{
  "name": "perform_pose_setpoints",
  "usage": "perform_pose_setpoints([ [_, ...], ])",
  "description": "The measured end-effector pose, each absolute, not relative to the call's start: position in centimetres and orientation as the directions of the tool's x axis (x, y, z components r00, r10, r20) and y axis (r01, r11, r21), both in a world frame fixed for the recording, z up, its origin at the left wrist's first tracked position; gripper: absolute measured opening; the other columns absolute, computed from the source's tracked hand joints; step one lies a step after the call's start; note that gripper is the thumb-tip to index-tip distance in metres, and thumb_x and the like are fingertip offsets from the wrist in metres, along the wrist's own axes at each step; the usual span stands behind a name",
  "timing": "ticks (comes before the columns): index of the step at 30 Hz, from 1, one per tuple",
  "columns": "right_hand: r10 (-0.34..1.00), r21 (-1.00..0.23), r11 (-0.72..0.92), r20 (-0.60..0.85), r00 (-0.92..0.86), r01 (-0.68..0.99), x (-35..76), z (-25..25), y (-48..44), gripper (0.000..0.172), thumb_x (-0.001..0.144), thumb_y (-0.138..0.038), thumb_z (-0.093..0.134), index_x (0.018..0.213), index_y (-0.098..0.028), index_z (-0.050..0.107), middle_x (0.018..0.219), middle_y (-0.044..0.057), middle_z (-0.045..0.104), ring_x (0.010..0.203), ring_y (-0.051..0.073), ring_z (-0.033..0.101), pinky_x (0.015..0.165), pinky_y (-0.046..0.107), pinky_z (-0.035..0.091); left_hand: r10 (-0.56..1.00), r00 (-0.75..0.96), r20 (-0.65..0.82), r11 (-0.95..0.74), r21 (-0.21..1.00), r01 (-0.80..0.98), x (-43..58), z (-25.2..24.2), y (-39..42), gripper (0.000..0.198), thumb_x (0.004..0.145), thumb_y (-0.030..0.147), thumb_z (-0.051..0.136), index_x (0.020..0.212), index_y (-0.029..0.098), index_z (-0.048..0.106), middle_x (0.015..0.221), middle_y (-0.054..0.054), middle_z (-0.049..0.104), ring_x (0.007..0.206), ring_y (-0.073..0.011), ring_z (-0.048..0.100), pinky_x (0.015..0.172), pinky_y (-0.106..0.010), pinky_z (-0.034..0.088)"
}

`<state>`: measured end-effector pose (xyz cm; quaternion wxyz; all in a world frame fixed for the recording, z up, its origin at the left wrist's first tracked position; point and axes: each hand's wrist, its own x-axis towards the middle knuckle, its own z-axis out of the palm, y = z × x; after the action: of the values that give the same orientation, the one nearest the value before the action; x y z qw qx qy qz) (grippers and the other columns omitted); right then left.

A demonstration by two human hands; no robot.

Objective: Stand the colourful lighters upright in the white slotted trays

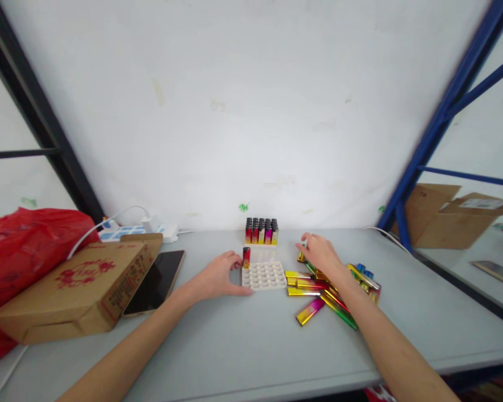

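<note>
Gray surface [251, 346]: left hand [218, 274] spreads its grip wide at the white tray [264, 277]; right hand [322, 253], over lighters [310, 283], grip unclear.

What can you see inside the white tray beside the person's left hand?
In the white tray, a red lighter stands upright at the far left corner; other holes show bare. The lighter's base and the tabletop beneath the tray are covered, so unseen.

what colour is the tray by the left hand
The tray is off-white, seen best in the head view.
</note>
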<state>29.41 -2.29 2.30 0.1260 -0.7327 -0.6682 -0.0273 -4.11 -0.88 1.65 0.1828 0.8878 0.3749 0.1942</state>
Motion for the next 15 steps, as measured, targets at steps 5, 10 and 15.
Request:
perform_pose_setpoints([
  [5,0.980,-0.110,-0.120,0.145,0.136,0.987,28.3,0.8,-1.5,0.034,0.105,-0.033,0.059,0.133,-0.015,0.064,0.129,0.021,0.071,0.118,0.033,0.068,0.093,0.039,0.048,0.741,0.638,0.209,-0.646,0.478,0.595,-4.1,1.5,-0.8,0.061,0.065,0.062,0.091,0.103,0.020,0.068,0.107,-0.007,0.069,0.100,-0.0299,0.068,0.090,-0.037,0.054],
  [10,0.960,-0.267,0.030,0.276,0.046,0.963,28.0,0.7,-0.9,0.040,0.098,-0.010,0.053,0.136,-0.012,0.063,0.127,0.019,0.067,0.116,0.026,0.066,0.097,0.032,0.047,0.743,0.636,0.210,-0.646,0.471,0.600,-4.2,1.4,-0.7,0.061,0.065,0.060,0.091,0.103,0.020,0.068,0.107,-0.008,0.070,0.101,-0.0306,0.069,0.091,-0.038,0.053],
  [15,0.955,-0.698,0.188,0.293,0.037,0.691,26.9,1.7,-1.5,0.018,0.101,-0.031,0.053,0.108,-0.020,0.066,0.081,0.000,0.062,0.071,0.018,0.061,0.076,0.031,0.051,0.736,0.640,0.221,-0.656,0.466,0.593,-4.1,1.4,-0.9,0.059,0.065,0.059,0.091,0.102,0.021,0.067,0.106,-0.006,0.069,0.101,-0.0296,0.068,0.090,-0.037,0.053],
])
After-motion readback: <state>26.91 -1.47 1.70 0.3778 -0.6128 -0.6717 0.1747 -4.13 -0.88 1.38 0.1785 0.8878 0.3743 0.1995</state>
